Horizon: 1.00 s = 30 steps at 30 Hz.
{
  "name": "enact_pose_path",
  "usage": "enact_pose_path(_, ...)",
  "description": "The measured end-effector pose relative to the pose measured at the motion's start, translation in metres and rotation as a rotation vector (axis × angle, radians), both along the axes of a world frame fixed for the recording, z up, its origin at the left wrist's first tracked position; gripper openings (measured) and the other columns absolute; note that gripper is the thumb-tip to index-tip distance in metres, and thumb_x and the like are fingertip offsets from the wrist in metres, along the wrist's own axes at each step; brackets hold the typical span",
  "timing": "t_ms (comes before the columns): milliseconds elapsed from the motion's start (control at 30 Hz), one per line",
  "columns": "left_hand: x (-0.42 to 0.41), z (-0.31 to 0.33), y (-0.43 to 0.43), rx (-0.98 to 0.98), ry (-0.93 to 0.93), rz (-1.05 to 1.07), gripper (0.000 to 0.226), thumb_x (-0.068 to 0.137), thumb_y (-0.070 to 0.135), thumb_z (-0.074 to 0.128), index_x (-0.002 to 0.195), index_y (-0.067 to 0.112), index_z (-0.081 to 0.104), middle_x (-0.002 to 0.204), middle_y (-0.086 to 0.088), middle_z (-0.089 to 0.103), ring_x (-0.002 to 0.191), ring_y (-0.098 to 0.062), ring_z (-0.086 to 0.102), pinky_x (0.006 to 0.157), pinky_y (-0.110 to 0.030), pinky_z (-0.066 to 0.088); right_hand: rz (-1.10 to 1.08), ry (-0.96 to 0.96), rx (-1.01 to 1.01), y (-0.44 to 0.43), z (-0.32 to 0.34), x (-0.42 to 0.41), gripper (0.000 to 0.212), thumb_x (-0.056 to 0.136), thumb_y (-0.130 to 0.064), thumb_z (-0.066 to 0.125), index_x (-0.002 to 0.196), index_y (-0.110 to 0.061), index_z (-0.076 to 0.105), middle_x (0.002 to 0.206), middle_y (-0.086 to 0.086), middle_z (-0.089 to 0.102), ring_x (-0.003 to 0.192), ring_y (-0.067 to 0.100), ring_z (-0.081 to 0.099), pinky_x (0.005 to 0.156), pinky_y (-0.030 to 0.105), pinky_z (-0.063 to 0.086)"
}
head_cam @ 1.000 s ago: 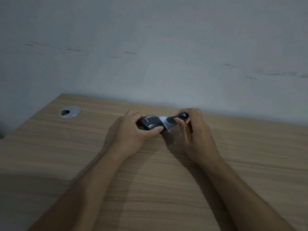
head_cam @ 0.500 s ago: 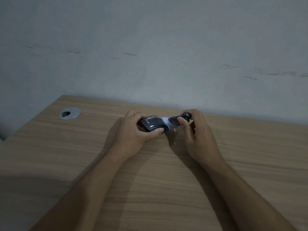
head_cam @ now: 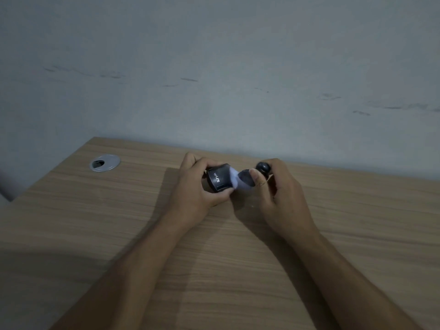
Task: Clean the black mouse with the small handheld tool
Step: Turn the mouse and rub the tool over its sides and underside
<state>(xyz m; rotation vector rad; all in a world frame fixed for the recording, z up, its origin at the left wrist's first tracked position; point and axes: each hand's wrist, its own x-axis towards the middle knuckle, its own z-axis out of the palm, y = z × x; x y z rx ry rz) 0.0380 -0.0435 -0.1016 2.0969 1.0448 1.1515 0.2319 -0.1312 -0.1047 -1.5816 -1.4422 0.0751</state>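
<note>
My left hand (head_cam: 197,189) grips the black mouse (head_cam: 218,178), lifted just above the wooden desk (head_cam: 119,234) near its far edge. White lettering shows on the mouse's end facing me. My right hand (head_cam: 281,194) pinches a small black handheld tool (head_cam: 254,173) with a round knob at its far end. The tool's pale, blurred tip (head_cam: 235,178) touches the right side of the mouse. My fingers hide most of the mouse's far side and part of the tool.
A round metal cable grommet (head_cam: 104,163) is set in the desk at the far left. A grey wall (head_cam: 214,79) rises right behind the desk's far edge. The desk's left edge runs diagonally at the left.
Both hands stayed in place. The mouse has turned a little in my left hand, and the tool's pale tip has shifted slightly against its right side.
</note>
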Motion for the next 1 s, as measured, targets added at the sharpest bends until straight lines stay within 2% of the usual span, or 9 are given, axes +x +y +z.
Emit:
enact_pose_path(67,0.001,-0.001,0.003,-0.031,-0.001,-0.017,0.052,0.069,0.011,0.095,0.115,0.02,0.073,0.112,0.003,0.049,0.098,-0.001,0.059,0.08,-0.009,0.05,0.066,-0.022,0.043,-0.005,0.007,-0.01,0.013,0.111,-0.029,0.065,0.11,-0.016,0.066,0.095,-0.004,0.068,0.083,0.009,0.063,0.073,0.019,0.045)
enact_pose_path(167,0.001,-0.002,0.005,-0.035,0.033,-0.044,0.053,0.07,0.015,0.098,0.117,0.018,0.073,0.114,0.004,0.05,0.098,0.0,0.059,0.079,-0.006,0.049,0.111,-0.069,0.09,-0.002,0.012,-0.026,0.012,0.111,-0.029,0.068,0.11,-0.017,0.068,0.096,-0.006,0.067,0.083,0.014,0.063,0.075,0.024,0.047)
enact_pose_path(267,0.002,-0.004,0.005,0.001,0.025,-0.032,0.05,0.071,0.023,0.099,0.112,0.018,0.072,0.112,0.004,0.049,0.097,0.0,0.058,0.079,-0.003,0.044,0.014,-0.001,0.11,0.005,0.007,-0.022,0.016,0.109,-0.034,0.068,0.112,-0.018,0.07,0.096,-0.006,0.069,0.079,0.012,0.061,0.073,0.02,0.045)
enact_pose_path(400,0.001,-0.004,0.001,0.01,0.005,-0.069,0.055,0.074,0.02,0.099,0.122,0.021,0.073,0.117,0.004,0.051,0.105,0.001,0.059,0.087,-0.004,0.045,-0.126,0.03,0.035,0.004,-0.001,-0.002,0.019,0.109,-0.036,0.067,0.108,-0.018,0.071,0.084,-0.007,0.065,0.068,0.007,0.054,0.066,0.02,0.036)
enact_pose_path(467,0.002,-0.003,0.001,0.003,-0.001,-0.083,0.057,0.073,0.019,0.099,0.124,0.021,0.074,0.117,0.004,0.052,0.106,0.001,0.06,0.088,-0.004,0.046,-0.089,0.049,0.052,-0.001,0.002,-0.003,0.018,0.107,-0.034,0.068,0.103,-0.017,0.07,0.081,-0.007,0.067,0.07,0.002,0.059,0.064,0.014,0.038)
enact_pose_path(633,0.002,0.0,0.0,-0.012,0.083,-0.107,0.054,0.077,0.014,0.095,0.125,0.019,0.071,0.117,0.008,0.048,0.102,0.007,0.055,0.085,0.002,0.043,0.075,-0.054,0.141,-0.001,0.014,-0.022,0.015,0.109,-0.028,0.07,0.107,-0.014,0.073,0.088,-0.007,0.069,0.076,0.006,0.062,0.07,0.014,0.043)
enact_pose_path(800,0.005,0.003,-0.006,0.085,0.032,-0.062,0.059,0.074,0.007,0.094,0.126,0.02,0.069,0.119,0.004,0.046,0.106,0.008,0.054,0.09,0.001,0.041,-0.092,0.065,0.137,0.001,0.008,-0.008,0.018,0.108,-0.033,0.069,0.104,-0.016,0.07,0.078,-0.013,0.06,0.063,0.004,0.056,0.063,0.011,0.036)
enact_pose_path(900,0.007,0.003,-0.005,0.08,-0.002,-0.046,0.06,0.071,0.008,0.095,0.125,0.019,0.071,0.119,0.003,0.047,0.105,0.004,0.056,0.087,0.0,0.044,-0.028,0.048,0.144,-0.009,0.011,-0.013,0.02,0.105,-0.035,0.069,0.098,-0.016,0.071,0.078,-0.011,0.064,0.068,0.007,0.06,0.063,0.015,0.04)
enact_pose_path(1000,0.008,0.003,-0.003,0.041,0.065,-0.017,0.049,0.081,-0.001,0.087,0.125,0.013,0.071,0.122,0.003,0.047,0.098,-0.001,0.056,0.084,0.0,0.046,0.104,-0.097,0.172,-0.011,0.015,-0.028,0.015,0.108,-0.03,0.07,0.103,-0.016,0.073,0.088,-0.014,0.066,0.072,0.007,0.057,0.07,0.032,0.05)
